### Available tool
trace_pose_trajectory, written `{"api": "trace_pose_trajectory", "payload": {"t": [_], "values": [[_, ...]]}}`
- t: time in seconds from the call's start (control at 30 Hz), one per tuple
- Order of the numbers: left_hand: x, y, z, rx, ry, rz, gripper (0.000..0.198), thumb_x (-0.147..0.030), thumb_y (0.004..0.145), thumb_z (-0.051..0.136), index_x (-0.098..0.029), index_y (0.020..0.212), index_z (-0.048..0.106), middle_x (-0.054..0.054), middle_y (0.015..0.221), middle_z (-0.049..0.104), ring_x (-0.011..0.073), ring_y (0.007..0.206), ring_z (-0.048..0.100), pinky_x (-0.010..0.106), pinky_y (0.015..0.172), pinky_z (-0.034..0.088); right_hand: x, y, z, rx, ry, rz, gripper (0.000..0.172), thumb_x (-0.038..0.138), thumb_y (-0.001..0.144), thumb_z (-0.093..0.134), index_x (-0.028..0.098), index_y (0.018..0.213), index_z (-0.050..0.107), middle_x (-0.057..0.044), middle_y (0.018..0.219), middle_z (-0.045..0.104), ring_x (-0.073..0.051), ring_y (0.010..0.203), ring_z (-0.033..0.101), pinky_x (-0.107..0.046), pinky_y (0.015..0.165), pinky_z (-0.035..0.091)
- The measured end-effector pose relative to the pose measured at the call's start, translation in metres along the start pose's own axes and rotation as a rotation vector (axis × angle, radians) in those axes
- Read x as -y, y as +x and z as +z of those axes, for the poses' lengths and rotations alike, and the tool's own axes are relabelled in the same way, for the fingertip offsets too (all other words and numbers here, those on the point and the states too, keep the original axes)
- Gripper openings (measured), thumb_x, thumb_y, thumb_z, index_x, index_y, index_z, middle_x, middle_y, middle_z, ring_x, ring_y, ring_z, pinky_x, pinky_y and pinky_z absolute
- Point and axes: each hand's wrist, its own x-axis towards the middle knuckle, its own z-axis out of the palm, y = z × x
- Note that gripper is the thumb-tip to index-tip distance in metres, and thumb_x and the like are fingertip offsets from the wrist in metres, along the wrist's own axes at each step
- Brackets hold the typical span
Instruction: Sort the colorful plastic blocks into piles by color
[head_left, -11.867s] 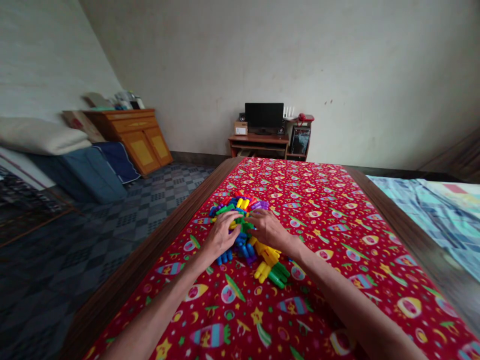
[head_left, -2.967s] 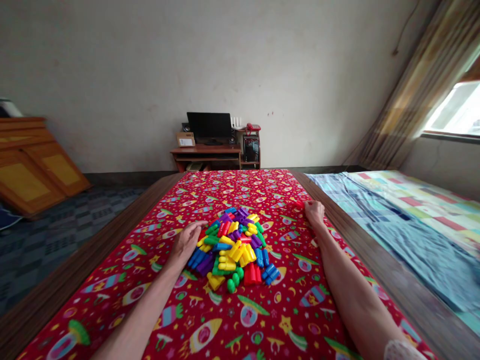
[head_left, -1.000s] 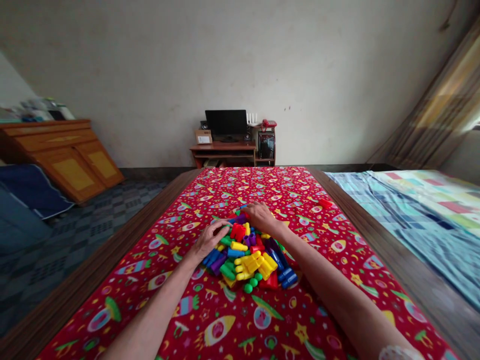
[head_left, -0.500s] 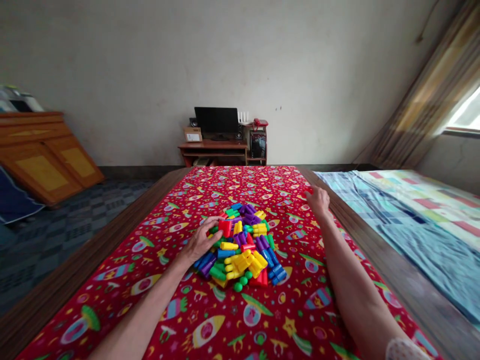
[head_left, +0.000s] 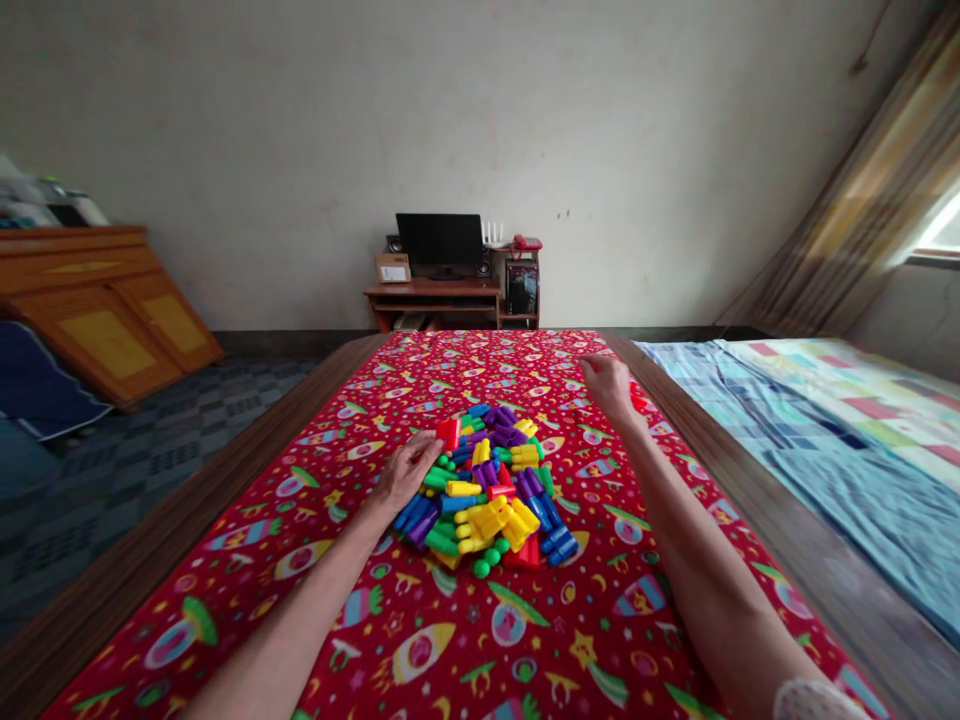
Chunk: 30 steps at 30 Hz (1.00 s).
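Colourful plastic pieces in yellow, green, blue, purple and red form a pile (head_left: 487,490) on the red patterned cloth (head_left: 420,600). My left hand (head_left: 409,468) is at the pile's upper left, its fingertips closed on a red piece (head_left: 448,432). Beyond the pile to the right, my right hand (head_left: 607,385) hovers over the cloth with its fingers curled; what they hold, if anything, is hidden. Just right of that wrist, another red piece (head_left: 638,397) lies near the cloth's right edge.
A desk (head_left: 435,289) with a monitor (head_left: 439,240) stands against the wall ahead. To the left is a wooden cabinet (head_left: 112,310). A bed (head_left: 840,440) with blue and patchwork covers lies along the table's right side.
My right hand has moved left, and a red piece now shows on the cloth behind it. My left hand has shifted the red piece slightly up and away from the pile.
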Motion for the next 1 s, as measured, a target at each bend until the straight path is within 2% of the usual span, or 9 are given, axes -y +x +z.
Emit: {"api": "trace_pose_trajectory", "payload": {"t": [0.17, 0.23, 0.3, 0.47, 0.57, 0.67, 0.77, 0.9, 1.0], "values": [[0.003, -0.001, 0.002, 0.009, 0.006, 0.019, 0.052, -0.067, 0.075, 0.052, -0.019, 0.08, 0.069, 0.008, 0.101, 0.073, 0.0264, 0.099, 0.066, 0.037, 0.091, 0.05, 0.095, -0.052, 0.036, 0.483, 0.294, -0.55, 0.033, 0.028, 0.09, 0.055, 0.019, 0.119, 0.068, -0.009, 0.099, 0.075, -0.019, 0.086, 0.07, -0.024, 0.073, 0.048], [0.003, -0.001, 0.002, 0.033, 0.003, 0.007, 0.048, -0.065, 0.077, 0.052, -0.02, 0.083, 0.069, 0.006, 0.098, 0.073, 0.0259, 0.097, 0.066, 0.037, 0.09, 0.051, 0.112, -0.069, 0.045, 0.597, 0.286, -0.656, 0.037, 0.025, 0.088, 0.058, 0.019, 0.123, 0.065, -0.009, 0.096, 0.075, -0.018, 0.081, 0.069, -0.023, 0.069, 0.047], [0.002, -0.003, 0.002, 0.029, -0.014, -0.012, 0.048, -0.063, 0.079, 0.051, -0.02, 0.09, 0.07, 0.006, 0.101, 0.073, 0.0258, 0.098, 0.066, 0.037, 0.09, 0.052, 0.113, -0.071, 0.047, 0.58, 0.242, -0.645, 0.037, 0.022, 0.086, 0.058, 0.019, 0.122, 0.066, -0.008, 0.09, 0.075, -0.017, 0.076, 0.068, -0.022, 0.067, 0.045], [0.006, 0.001, 0.0, -0.053, -0.027, -0.072, 0.06, -0.061, 0.087, 0.037, -0.018, 0.12, 0.063, 0.01, 0.131, 0.062, 0.026, 0.121, 0.057, 0.039, 0.103, 0.043, 0.058, -0.026, 0.032, 0.193, 0.074, -0.285, 0.038, 0.021, 0.083, 0.057, 0.019, 0.12, 0.063, -0.003, 0.075, 0.072, -0.015, 0.065, 0.062, -0.022, 0.062, 0.042], [0.01, 0.011, -0.001, 0.068, 0.006, -0.145, 0.066, -0.064, 0.082, 0.042, -0.018, 0.125, 0.061, 0.01, 0.134, 0.06, 0.0273, 0.126, 0.053, 0.04, 0.107, 0.039, 0.009, -0.002, 0.017, 0.028, -0.159, -0.052, 0.036, 0.017, 0.085, 0.05, 0.017, 0.118, 0.063, -0.007, 0.078, 0.071, -0.019, 0.069, 0.062, -0.025, 0.063, 0.04], [0.01, 0.02, -0.002, 0.191, 0.035, -0.166, 0.068, -0.066, 0.078, 0.044, -0.017, 0.117, 0.067, 0.012, 0.123, 0.068, 0.0298, 0.118, 0.059, 0.04, 0.102, 0.043, -0.036, 0.004, 0.002, -0.026, -0.315, 0.127, 0.037, 0.014, 0.084, 0.046, 0.016, 0.116, 0.065, -0.011, 0.082, 0.07, -0.021, 0.074, 0.061, -0.028, 0.066, 0.04], [0.007, 0.023, -0.002, 0.212, 0.076, -0.104, 0.064, -0.068, 0.078, 0.043, -0.018, 0.105, 0.072, 0.011, 0.11, 0.073, 0.0301, 0.11, 0.064, 0.041, 0.097, 0.047, -0.07, 0.003, -0.01, -0.07, -0.367, 0.213, 0.039, 0.011, 0.083, 0.043, 0.016, 0.112, 0.068, -0.013, 0.088, 0.071, -0.022, 0.081, 0.062, -0.029, 0.071, 0.041], [0.008, 0.021, -0.002, 0.225, 0.117, -0.019, 0.059, -0.068, 0.08, 0.042, -0.02, 0.094, 0.073, 0.008, 0.094, 0.076, 0.0266, 0.091, 0.069, 0.038, 0.087, 0.052, -0.094, 0.002, -0.014, -0.034, -0.335, 0.234, 0.041, 0.011, 0.078, 0.046, 0.016, 0.11, 0.071, -0.013, 0.094, 0.073, -0.024, 0.091, 0.064, -0.031, 0.08, 0.045], [0.01, 0.021, 0.0, 0.195, 0.147, 0.015, 0.059, -0.072, 0.077, 0.042, -0.021, 0.084, 0.073, 0.008, 0.088, 0.075, 0.0262, 0.09, 0.068, 0.037, 0.088, 0.052, -0.1, 0.001, -0.01, 0.06, -0.261, 0.223, 0.043, 0.014, 0.075, 0.048, 0.014, 0.111, 0.071, -0.011, 0.095, 0.074, -0.024, 0.095, 0.065, -0.032, 0.085, 0.047]]}}
